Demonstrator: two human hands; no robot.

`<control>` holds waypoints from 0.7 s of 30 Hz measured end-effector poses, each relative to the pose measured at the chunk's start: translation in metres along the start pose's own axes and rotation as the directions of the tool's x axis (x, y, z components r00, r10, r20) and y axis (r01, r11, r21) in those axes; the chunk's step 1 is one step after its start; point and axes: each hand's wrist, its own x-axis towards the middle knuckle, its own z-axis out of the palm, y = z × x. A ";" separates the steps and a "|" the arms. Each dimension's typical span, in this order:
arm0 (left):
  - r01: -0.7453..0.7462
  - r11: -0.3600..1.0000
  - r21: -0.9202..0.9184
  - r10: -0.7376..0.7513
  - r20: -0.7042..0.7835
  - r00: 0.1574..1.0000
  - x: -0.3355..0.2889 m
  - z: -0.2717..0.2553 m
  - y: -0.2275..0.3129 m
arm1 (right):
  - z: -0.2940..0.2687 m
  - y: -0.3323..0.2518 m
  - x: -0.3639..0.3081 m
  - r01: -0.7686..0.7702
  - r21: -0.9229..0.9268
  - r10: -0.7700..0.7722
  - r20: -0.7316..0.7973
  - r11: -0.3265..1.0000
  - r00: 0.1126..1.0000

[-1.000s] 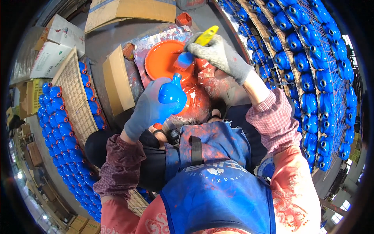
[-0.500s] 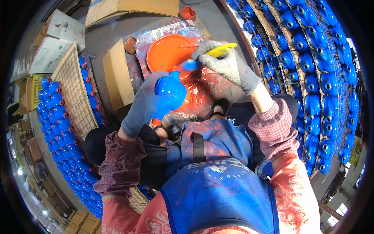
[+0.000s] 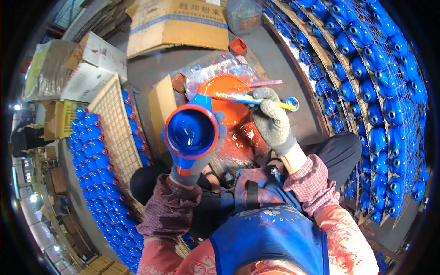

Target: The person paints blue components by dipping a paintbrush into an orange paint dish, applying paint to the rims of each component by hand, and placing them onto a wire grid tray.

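My left hand [image 3: 198, 166], in a grey glove, holds up a blue water meter body [image 3: 190, 133]. Its round hollow mouth is turned upward, with red around the rim and on the lower pipe end. My gloved right hand [image 3: 271, 123] is closed on a paintbrush [image 3: 243, 98] with a yellow and blue handle. The brush's red-wet tip points left, over a round pan [image 3: 213, 79] of orange-red paint, near the upper pipe end. A pinkish stick [image 3: 268, 83] lies across the pan's far right side.
Wet red paint [image 3: 243, 137] covers the surface nearer me. Racks of blue meter bodies [image 3: 366, 96] rise on the right; more blue bodies [image 3: 91, 169] stand in rows at left beside a mesh panel [image 3: 114, 123]. Cardboard [image 3: 178, 23] and a small red container [image 3: 238, 46] lie beyond.
The meter body has turned so its red-rimmed mouth faces up. My right hand has drawn back slightly, with the brush now pointing left over the pan. The whole view has shifted.
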 end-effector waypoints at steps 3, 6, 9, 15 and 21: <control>0.346 0.408 -0.845 -0.349 0.207 0.914 -0.016 0.006 0.008 | 0.010 0.002 0.002 0.124 -0.096 -0.114 0.103 0.988 0.988; 0.358 0.736 -0.575 -0.251 0.260 0.932 -0.022 0.017 0.015 | 0.010 -0.016 0.005 0.103 -0.147 -0.083 0.135 0.984 0.987; 0.018 0.869 0.494 0.036 -0.100 0.994 -0.029 0.013 0.013 | 0.011 -0.038 0.010 0.142 -0.158 -0.120 0.142 0.977 0.983; 0.207 0.968 -0.142 -0.231 -0.181 0.956 -0.017 0.007 0.009 | 0.027 -0.067 0.009 0.095 -0.196 -0.042 0.257 0.976 0.966; -0.205 0.688 0.696 0.317 -0.035 0.948 -0.029 0.032 -0.002 | 0.004 -0.072 0.003 0.017 -0.203 -0.002 0.073 0.979 0.997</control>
